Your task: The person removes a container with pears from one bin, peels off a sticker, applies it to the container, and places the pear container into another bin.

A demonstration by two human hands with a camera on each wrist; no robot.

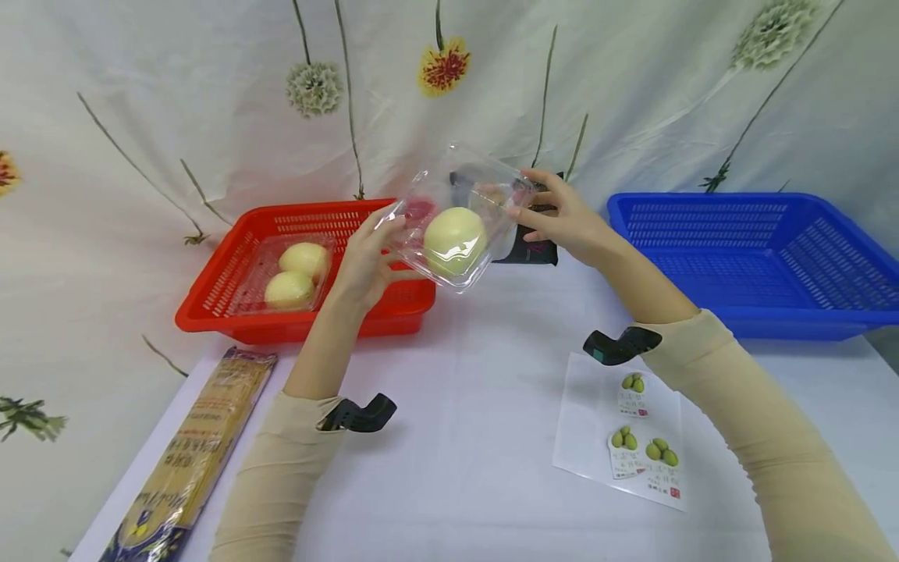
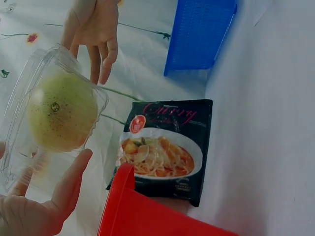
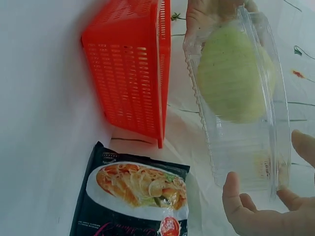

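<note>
I have the clear clamshell box (image 1: pixel 456 222) lifted at centre frame in the head view, above the gap between the red basket (image 1: pixel 211 308) and the curry noodle packet (image 1: pixel 534 248). My left hand (image 1: pixel 365 261) curls its fingers round the box's left end, and my right hand (image 1: pixel 562 218) pinches the far right corner with its fingertips. The single pale-green fruit (image 1: pixel 455 238) sits at the low end of the tilted box, so I judge it could roll and pop the thin lid open, or its weight could slip the light right-hand pinch and drop the box onto the white table (image 1: pixel 477 437).
</note>
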